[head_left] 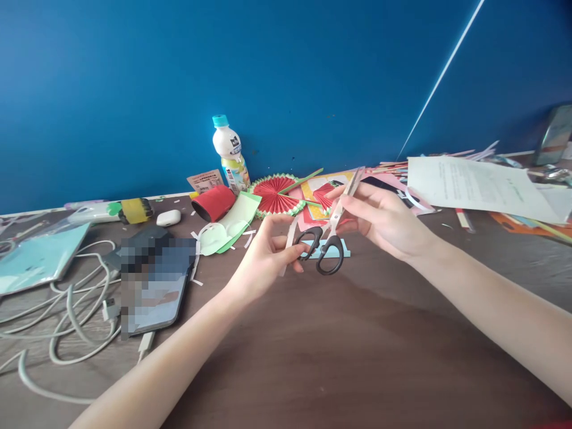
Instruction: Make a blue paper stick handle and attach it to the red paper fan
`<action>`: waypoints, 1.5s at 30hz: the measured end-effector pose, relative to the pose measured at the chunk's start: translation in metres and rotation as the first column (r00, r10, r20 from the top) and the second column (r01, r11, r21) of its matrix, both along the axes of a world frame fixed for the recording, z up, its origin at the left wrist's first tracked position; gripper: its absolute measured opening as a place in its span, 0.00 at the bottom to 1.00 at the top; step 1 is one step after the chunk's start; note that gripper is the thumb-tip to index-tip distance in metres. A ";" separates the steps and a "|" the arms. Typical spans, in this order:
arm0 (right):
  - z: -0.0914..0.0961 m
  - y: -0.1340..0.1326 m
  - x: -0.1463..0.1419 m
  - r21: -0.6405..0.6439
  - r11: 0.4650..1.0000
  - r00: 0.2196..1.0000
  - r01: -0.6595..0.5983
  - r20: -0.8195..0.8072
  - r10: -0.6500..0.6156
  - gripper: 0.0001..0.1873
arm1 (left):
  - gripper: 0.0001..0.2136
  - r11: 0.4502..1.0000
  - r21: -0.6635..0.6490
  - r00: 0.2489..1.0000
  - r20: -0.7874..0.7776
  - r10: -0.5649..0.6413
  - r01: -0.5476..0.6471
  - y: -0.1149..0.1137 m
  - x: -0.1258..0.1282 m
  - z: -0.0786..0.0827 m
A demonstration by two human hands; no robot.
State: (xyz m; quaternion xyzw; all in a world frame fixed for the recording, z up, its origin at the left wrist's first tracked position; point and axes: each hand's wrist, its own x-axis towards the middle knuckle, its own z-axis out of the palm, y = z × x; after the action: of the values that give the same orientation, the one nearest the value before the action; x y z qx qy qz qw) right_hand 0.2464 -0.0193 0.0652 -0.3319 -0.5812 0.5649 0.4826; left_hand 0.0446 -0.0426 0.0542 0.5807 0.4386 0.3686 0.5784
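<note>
My right hand (384,220) grips a pair of scissors (333,229) by the closed metal blades, the black handles hanging down toward me. My left hand (268,253) pinches a thin white paper strip (291,233) and touches the left handle loop. Both hands hover over a brown wooden table (339,357). A small light-blue paper piece (346,249) lies under the handles. Behind the hands lie a red pleated paper fan with a green rim (274,195) and coloured paper sheets (319,189).
A drink bottle with a blue cap (230,155) stands by the blue wall. A red paper roll (213,202), pale green cut-outs (223,229), white earbuds case (168,218), a phone (154,286) and white cables (67,322) lie left. Printed paper (478,187) and scraps pile right.
</note>
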 end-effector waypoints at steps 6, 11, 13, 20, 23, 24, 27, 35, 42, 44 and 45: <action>-0.011 0.004 -0.003 -0.137 0.971 0.973 -0.198 -0.147 0.178 0.12 | 0.18 0.997 -0.004 0.994 0.087 0.071 -0.071 0.002 -0.001 -0.003; -0.021 -0.001 -0.010 -0.110 0.947 0.953 -0.300 -0.066 0.295 0.24 | 0.19 0.997 0.004 0.993 0.094 0.071 -0.072 0.002 -0.001 -0.005; -0.026 -0.003 -0.014 -0.095 0.948 0.953 -0.304 -0.022 0.304 0.23 | 0.19 0.997 0.008 0.995 0.075 0.070 -0.070 0.002 0.000 -0.005; -0.018 -0.006 -0.014 -0.022 0.968 0.969 -0.248 -0.023 0.248 0.19 | 0.18 1.000 -0.010 0.997 0.073 0.028 -0.028 -0.001 0.000 -0.001; -0.009 0.000 -0.003 -0.047 0.975 0.976 -0.217 -0.019 0.216 0.18 | 0.16 0.999 -0.017 0.995 0.091 0.036 -0.035 0.001 -0.005 0.004; -0.007 0.003 0.002 -0.063 0.973 0.975 -0.224 -0.001 0.224 0.18 | 0.15 0.999 -0.025 0.995 0.095 0.034 -0.031 0.002 -0.007 0.005; -0.007 0.014 0.019 -0.112 0.954 0.951 -0.280 0.106 0.291 0.17 | 0.16 0.999 -0.030 0.994 0.108 0.036 -0.033 0.006 -0.012 0.007; -0.010 0.028 0.044 -0.153 0.898 0.708 -0.413 0.566 0.422 0.20 | 0.23 0.997 -0.038 0.988 0.137 0.078 -0.073 0.009 -0.016 0.008; -0.009 0.028 0.042 -0.209 0.901 0.656 -0.380 0.626 0.422 0.18 | 0.19 0.996 -0.018 0.995 0.053 0.088 -0.087 0.012 -0.015 0.004; -0.010 0.029 0.042 -0.213 0.894 0.651 -0.395 0.622 0.435 0.18 | 0.17 0.997 0.003 0.996 0.038 0.082 -0.082 0.013 -0.016 0.003; -0.010 0.029 0.042 -0.211 0.892 0.649 -0.400 0.622 0.438 0.18 | 0.16 0.997 0.013 0.996 0.032 0.080 -0.080 0.013 -0.016 0.002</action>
State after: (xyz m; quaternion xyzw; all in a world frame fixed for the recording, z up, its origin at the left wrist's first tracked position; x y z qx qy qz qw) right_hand 0.2884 0.0093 0.0553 -0.3776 -0.7574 0.5241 0.0955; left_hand 0.0284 -0.0291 0.0566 0.5609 0.4497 0.4036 0.5659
